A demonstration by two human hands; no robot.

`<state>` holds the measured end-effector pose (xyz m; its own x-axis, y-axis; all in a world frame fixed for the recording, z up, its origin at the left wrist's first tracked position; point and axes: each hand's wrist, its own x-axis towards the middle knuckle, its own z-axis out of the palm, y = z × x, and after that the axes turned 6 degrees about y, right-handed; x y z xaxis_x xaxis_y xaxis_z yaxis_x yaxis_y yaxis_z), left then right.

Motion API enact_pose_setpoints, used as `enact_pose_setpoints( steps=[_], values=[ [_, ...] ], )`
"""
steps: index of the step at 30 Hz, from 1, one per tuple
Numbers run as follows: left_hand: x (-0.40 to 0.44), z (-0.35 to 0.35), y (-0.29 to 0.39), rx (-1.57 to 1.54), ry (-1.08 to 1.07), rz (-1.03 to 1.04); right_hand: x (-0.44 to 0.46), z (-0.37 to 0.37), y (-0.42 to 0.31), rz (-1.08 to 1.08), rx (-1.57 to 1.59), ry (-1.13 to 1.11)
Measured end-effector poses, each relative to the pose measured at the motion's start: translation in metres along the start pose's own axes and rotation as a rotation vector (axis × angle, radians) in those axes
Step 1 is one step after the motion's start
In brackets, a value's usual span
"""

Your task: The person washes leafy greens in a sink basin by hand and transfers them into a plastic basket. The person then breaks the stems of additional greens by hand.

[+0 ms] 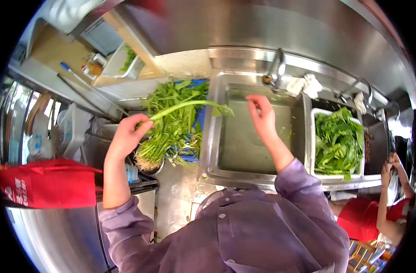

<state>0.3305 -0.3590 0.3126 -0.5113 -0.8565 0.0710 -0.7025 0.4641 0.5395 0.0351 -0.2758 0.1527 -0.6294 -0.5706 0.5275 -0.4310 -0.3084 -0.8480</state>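
A long green stalk [185, 105] with a leafy tip is pinched at its left end in my left hand [128, 134]. It reaches across a heap of leafy greens [176, 100] on a blue crate [200, 119], its tip over the sink's left rim. Rooted stems [149, 154] lie at the heap's lower end, below my left hand. Over the water-filled sink [235, 145], my right hand [262, 117] is raised with its fingers curled and apart, nothing visible in them.
A white basin of leafy greens [339, 143] stands right of the sink. Behind are a faucet [279, 68] and white cloths [304, 85]. Another person [371, 218] in red works at far right. A red cloth [53, 184] hangs at left, below a shelf holding a white basket [123, 63].
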Motion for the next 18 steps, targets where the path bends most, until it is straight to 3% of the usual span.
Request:
enact_pose_setpoints(
  steps=[2,3,5,6,8,14,18],
  values=[
    [0.016,0.031,0.000,0.040,-0.091,0.061,0.013,-0.011,0.025,-0.199,-0.137,-0.153],
    [0.020,0.046,0.007,-0.025,-0.098,0.066,0.015,-0.016,0.037,-0.182,-0.153,-0.147],
    [0.031,0.071,0.005,-0.059,-0.155,0.077,0.015,-0.024,0.062,0.220,-0.061,-0.636],
    [0.038,0.084,0.002,-0.087,-0.190,0.082,0.013,-0.030,0.074,0.233,-0.068,-0.628],
    [0.049,0.106,0.003,-0.074,-0.221,0.091,0.007,-0.048,0.092,0.594,0.327,-0.976],
    [0.061,0.137,0.006,-0.052,-0.165,-0.041,-0.010,-0.075,0.104,0.696,0.274,-0.882],
    [0.057,0.148,0.009,-0.114,-0.111,0.025,-0.016,-0.074,0.114,0.641,0.078,-0.795]
  ],
)
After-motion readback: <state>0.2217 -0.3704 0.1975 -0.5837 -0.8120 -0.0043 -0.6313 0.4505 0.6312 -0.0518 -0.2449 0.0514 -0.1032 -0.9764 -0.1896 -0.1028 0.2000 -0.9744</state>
